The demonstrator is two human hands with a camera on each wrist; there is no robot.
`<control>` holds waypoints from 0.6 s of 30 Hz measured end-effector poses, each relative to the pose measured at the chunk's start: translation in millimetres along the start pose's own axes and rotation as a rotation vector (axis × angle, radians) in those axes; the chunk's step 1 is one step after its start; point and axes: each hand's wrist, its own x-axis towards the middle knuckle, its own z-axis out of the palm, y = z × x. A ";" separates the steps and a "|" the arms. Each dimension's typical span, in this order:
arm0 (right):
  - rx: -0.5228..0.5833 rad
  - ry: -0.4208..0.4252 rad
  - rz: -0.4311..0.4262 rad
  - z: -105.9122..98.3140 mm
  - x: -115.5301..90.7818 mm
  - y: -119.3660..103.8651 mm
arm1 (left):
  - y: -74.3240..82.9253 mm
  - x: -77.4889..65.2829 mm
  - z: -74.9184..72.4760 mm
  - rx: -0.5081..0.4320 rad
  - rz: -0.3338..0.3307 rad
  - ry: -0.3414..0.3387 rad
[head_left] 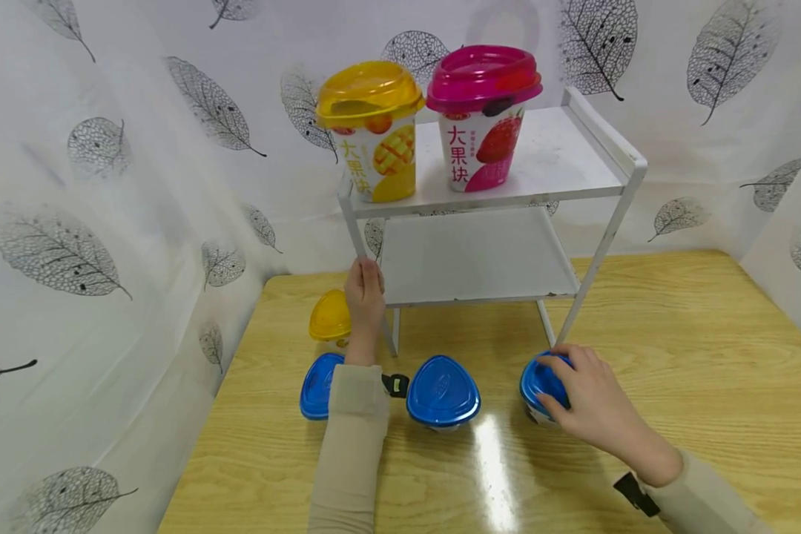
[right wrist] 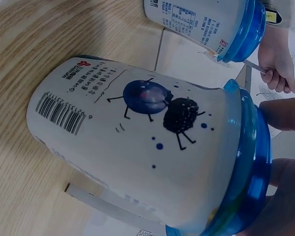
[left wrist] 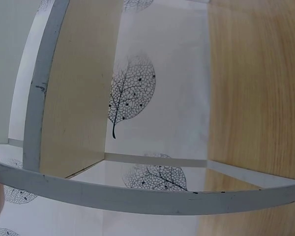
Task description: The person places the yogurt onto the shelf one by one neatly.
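My left hand (head_left: 366, 297) grips the front left post of a white two-tier shelf (head_left: 480, 256); in the left wrist view, fingers show at the left edge around the post (left wrist: 137, 195). On the right, my right hand (head_left: 597, 400) holds a blue-lidded yogurt cup (right wrist: 132, 132) by its lid, thumb and fingers around the rim. This cup stands upright on the table, near the shelf's front right leg. Its white side carries a barcode and a cartoon blueberry and blackberry. A second blue-lidded cup (head_left: 443, 393) stands between my two arms.
A yellow-lidded cup (head_left: 374, 141) and a pink-lidded cup (head_left: 483, 122) stand on the upper tier. Left of the shelf, another yellow-lidded cup (head_left: 330, 317) and a blue-lidded cup (head_left: 319, 389) are partly hidden by my left arm. Leaf-patterned sheeting (head_left: 140, 259) surrounds the wooden table (head_left: 674, 334).
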 end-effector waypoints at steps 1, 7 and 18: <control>0.004 -0.001 -0.002 0.0 -0.1 0.2 | -0.7 -0.1 0.1 0.002 0.001 0.002; -0.005 0.056 0.010 2.7 -0.7 1.3 | -0.5 0.1 0.2 0.014 0.003 0.010; -0.116 0.111 0.047 7.6 -0.8 1.7 | -1.6 0.3 -1.2 0.006 -0.005 -0.005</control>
